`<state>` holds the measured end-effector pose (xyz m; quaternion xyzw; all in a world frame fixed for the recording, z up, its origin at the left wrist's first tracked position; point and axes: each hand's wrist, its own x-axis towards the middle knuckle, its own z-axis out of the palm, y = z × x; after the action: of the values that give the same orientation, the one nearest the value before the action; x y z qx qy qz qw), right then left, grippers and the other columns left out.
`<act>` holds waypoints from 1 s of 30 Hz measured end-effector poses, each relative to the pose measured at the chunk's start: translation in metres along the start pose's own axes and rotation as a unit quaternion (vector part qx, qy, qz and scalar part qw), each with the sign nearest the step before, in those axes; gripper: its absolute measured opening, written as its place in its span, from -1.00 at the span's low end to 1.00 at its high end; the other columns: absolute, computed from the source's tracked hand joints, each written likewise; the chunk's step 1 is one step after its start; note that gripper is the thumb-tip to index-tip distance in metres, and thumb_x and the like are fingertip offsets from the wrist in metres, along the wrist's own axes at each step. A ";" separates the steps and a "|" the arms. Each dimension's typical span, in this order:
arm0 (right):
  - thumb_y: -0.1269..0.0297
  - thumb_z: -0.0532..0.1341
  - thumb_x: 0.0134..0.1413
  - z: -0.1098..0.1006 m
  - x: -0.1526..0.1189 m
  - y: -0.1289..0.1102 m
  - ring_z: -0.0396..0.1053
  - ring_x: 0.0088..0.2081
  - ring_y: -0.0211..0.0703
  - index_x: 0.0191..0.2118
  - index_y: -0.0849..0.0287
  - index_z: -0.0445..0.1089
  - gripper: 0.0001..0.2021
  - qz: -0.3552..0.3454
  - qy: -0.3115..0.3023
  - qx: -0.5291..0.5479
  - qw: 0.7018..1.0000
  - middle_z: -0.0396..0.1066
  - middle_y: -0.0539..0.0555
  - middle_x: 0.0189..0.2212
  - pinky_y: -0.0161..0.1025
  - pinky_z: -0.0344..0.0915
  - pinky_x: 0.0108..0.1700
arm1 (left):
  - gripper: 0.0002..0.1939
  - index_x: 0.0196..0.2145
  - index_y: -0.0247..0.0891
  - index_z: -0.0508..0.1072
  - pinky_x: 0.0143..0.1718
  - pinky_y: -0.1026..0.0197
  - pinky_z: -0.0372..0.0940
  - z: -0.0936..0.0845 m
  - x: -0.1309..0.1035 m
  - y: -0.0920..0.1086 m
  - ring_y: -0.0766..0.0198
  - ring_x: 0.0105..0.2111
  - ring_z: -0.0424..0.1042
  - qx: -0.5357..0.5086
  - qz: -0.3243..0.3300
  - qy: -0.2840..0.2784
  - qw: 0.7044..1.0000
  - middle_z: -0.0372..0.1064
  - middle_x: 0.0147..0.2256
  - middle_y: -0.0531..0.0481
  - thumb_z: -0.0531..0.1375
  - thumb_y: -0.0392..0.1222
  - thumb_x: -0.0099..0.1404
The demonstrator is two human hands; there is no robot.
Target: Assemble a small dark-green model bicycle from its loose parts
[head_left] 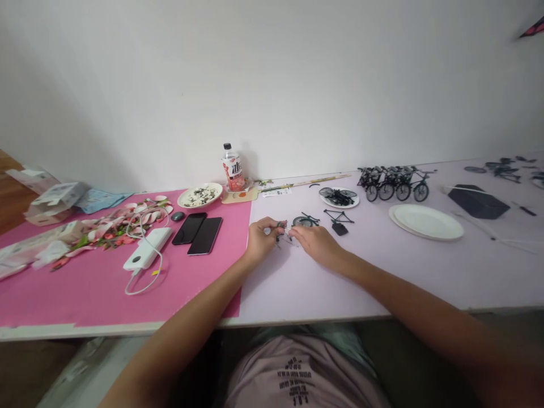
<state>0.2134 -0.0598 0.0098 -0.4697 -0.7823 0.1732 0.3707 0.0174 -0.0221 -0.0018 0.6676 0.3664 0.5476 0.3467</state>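
Note:
Over the pale part of the table, my left hand point(264, 235) pinches a small dark part with thin bits hanging below. Close to its right, my right hand point(313, 241) has its fingers closed on the same small part, whose shape is partly hidden. Just behind my right hand lie a dark miniature wheel point(304, 221) and a curved piece. A small black bicycle frame point(339, 216) rests to the right, with a black flat piece point(339, 229) below it. Farther back, a white plate point(355, 200) holds black parts and wheels.
Several miniature bicycles point(393, 183) stand at the back right, behind white plates point(429, 222). A dark hexagonal block point(480, 202) lies farther right. Left are a bottle point(233, 170), a plate point(182, 199), two phones point(204, 236), a white power bank point(147, 249) and pink floral pieces point(123, 224).

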 end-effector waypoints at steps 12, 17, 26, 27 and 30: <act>-0.13 0.38 0.17 0.000 0.009 -0.003 -0.14 -0.69 -0.40 -0.27 0.15 0.35 -0.58 0.196 -0.196 0.562 0.780 -0.07 -0.28 -0.73 -0.36 -0.13 -0.57 | -0.78 -0.19 -0.21 0.70 -0.19 0.17 0.47 -0.002 0.000 0.011 0.21 -0.28 0.58 0.131 0.193 0.019 0.972 0.63 -0.28 -0.10 0.23 -0.35 0.37; -0.19 0.36 0.18 0.009 0.009 -0.003 0.01 -0.66 -0.38 -0.37 0.14 0.30 -0.52 0.195 -0.146 0.524 0.816 0.01 -0.21 -0.70 -0.36 -0.08 -0.55 | -0.82 -0.16 -0.22 0.66 -0.03 0.12 0.47 0.002 0.001 0.006 0.15 -0.15 0.61 0.152 0.093 -0.006 0.984 0.65 -0.17 -0.12 0.24 -0.30 0.39; -0.23 0.38 0.07 -0.001 0.012 -0.001 -0.06 -0.61 -0.38 -0.37 0.10 0.24 -0.50 0.215 -0.019 0.445 0.869 -0.02 -0.21 -0.60 -0.36 -0.11 -0.56 | -0.71 -0.09 -0.32 0.63 0.08 0.04 0.45 0.001 0.000 0.008 0.06 -0.05 0.61 0.053 -0.023 -0.023 0.998 0.64 -0.05 -0.23 0.25 -0.05 0.42; -0.22 0.39 0.06 -0.002 0.012 -0.002 -0.04 -0.60 -0.38 -0.33 0.10 0.29 -0.51 0.213 -0.006 0.423 0.881 0.02 -0.20 -0.59 -0.36 -0.09 -0.56 | -0.67 -0.09 -0.33 0.63 0.08 0.02 0.45 0.001 0.001 0.007 0.04 -0.06 0.62 0.037 -0.036 -0.031 0.998 0.65 -0.08 -0.24 0.27 -0.01 0.40; -0.19 0.41 0.05 -0.002 0.010 -0.001 0.04 -0.56 -0.33 -0.18 0.12 0.43 -0.53 0.188 0.016 0.355 0.916 0.13 -0.16 -0.56 -0.34 0.00 -0.52 | -0.54 -0.09 -0.36 0.64 0.06 -0.02 0.47 0.002 0.002 0.002 0.02 -0.10 0.63 -0.010 -0.065 -0.051 0.997 0.66 -0.16 -0.25 0.33 0.13 0.33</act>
<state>0.2119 -0.0516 0.0162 -0.4487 -0.5604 0.4983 0.4861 0.0201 -0.0215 0.0003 0.6659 0.3854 0.4932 0.4059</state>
